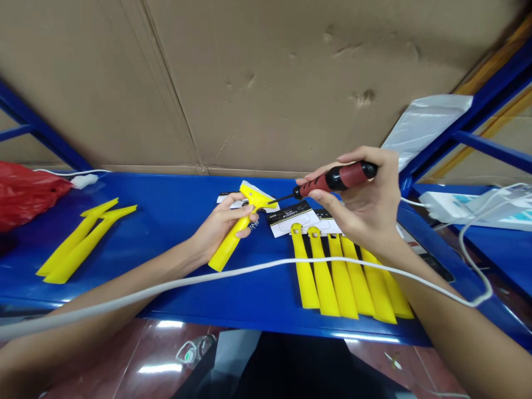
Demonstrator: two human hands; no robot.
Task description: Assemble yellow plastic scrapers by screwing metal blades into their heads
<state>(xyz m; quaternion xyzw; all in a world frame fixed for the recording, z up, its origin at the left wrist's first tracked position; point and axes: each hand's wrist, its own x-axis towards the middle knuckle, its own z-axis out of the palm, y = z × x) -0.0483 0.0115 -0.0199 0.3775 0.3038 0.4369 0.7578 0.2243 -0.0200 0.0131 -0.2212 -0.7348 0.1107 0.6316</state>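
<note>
My left hand (226,221) is closed round the neck of a yellow scraper (230,244), its wide head tilted up and away from me. A pale strip shows along the head's far edge. My right hand (369,205) grips a red and black screwdriver (332,180). The screwdriver's thin shaft points left, with its tip at the right side of the scraper head. Below my right hand lie several yellow handles (326,277) in a row, beside black and white printed cards (293,217). Two more yellow scraper pieces (78,238) rest at the left.
A white cable (253,267) runs across the view in front of the blue table (249,302). At the left is a red plastic bag (31,194); at the right, a white power strip (469,208). Cardboard (257,83) stands behind. On the floor lies a clear bottle (197,349).
</note>
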